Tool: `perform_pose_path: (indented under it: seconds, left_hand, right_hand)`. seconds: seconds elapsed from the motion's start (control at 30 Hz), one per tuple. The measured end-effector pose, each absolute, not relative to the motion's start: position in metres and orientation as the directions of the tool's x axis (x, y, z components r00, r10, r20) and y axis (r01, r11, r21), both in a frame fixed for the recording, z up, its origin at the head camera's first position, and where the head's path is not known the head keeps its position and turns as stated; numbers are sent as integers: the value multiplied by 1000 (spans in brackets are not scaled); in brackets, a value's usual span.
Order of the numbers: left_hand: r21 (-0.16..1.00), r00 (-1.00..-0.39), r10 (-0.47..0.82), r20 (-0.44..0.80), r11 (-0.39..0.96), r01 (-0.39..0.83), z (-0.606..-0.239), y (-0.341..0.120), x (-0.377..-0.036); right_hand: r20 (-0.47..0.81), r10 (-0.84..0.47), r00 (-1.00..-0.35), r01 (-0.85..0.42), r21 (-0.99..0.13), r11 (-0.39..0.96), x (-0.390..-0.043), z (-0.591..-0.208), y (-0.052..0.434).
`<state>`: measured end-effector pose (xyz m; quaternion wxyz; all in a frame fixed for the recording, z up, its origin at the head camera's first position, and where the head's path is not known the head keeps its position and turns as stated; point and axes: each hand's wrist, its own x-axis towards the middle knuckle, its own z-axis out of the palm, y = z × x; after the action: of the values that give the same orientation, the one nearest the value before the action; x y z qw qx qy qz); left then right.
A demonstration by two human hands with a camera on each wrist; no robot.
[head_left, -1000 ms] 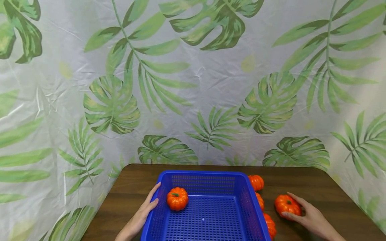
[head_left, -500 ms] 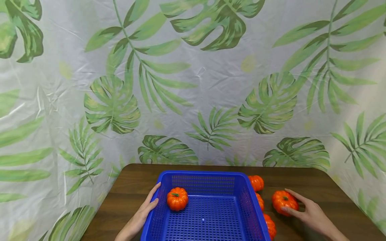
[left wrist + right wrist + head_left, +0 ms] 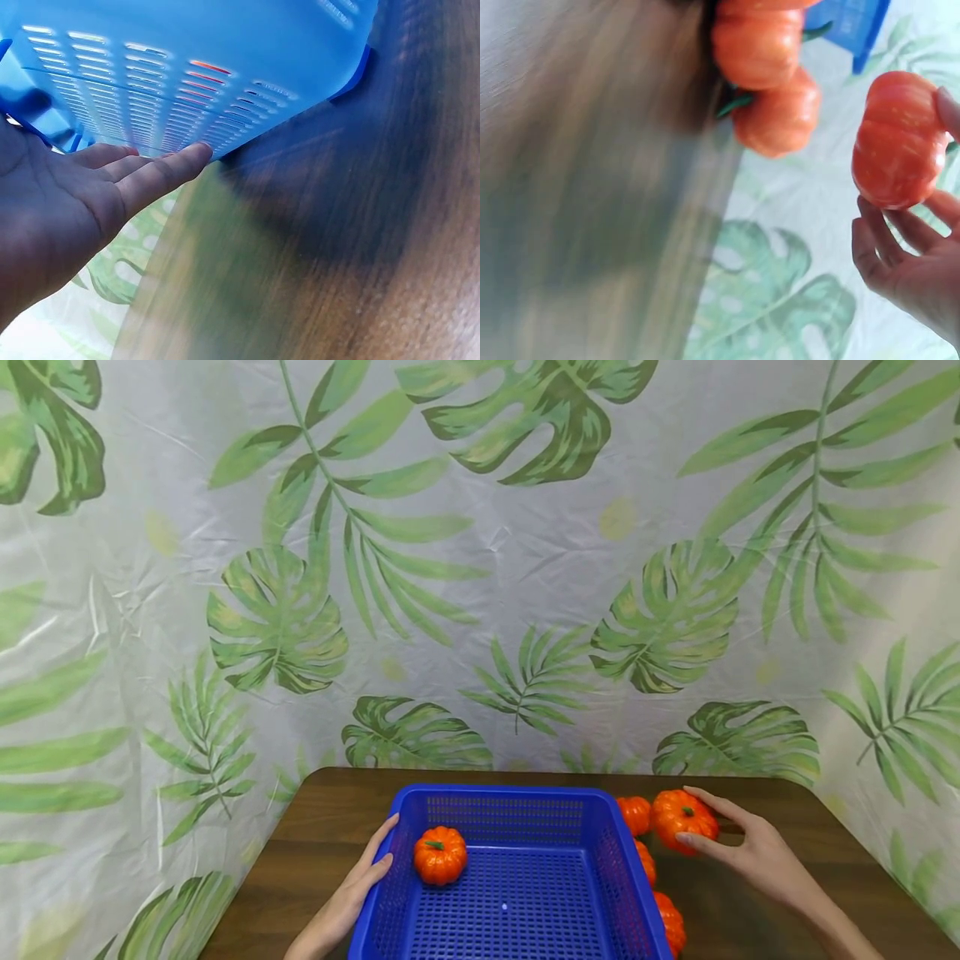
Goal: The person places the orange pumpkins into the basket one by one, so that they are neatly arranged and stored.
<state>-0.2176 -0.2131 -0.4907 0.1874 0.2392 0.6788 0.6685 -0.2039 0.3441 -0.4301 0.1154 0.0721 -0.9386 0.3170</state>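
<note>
My right hand (image 3: 768,856) grips a small orange pumpkin (image 3: 684,821) with a green stem, thumb on one side and fingers on the other. In the right wrist view this pumpkin (image 3: 898,141) is up off the table. My left hand (image 3: 347,893) rests against the left side of a blue plastic basket (image 3: 504,792). In the left wrist view its fingers (image 3: 161,176) lie straight along the slotted outer wall. Inside the basket, towards the back left, sits another pumpkin (image 3: 440,856).
Several more pumpkins (image 3: 670,925) stand in a row along the basket's right side, partly hidden by its wall. Everything is on a dark brown wooden table (image 3: 750,802). Behind the table hangs a leaf-patterned cloth (image 3: 525,568).
The right hand has lifted the pumpkin off the table and carried it left and away from me, close to the basket's back right corner. The left hand and the basket stay put.
</note>
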Motion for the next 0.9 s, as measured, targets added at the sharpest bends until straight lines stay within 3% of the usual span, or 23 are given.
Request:
perform_pose_path:
  seconds: [0.5, 0.9]
  left_hand:
    - [998, -831, 554, 47, 17, 67, -491, -214, -218]
    - [996, -823, 564, 62, 14, 85, -491, -213, -217]
  right_hand:
    - [324, -245, -914, -399, -603, 691, -220, -408, 284]
    - [259, -350, -900, -424, -704, 569, -236, -399, 245]
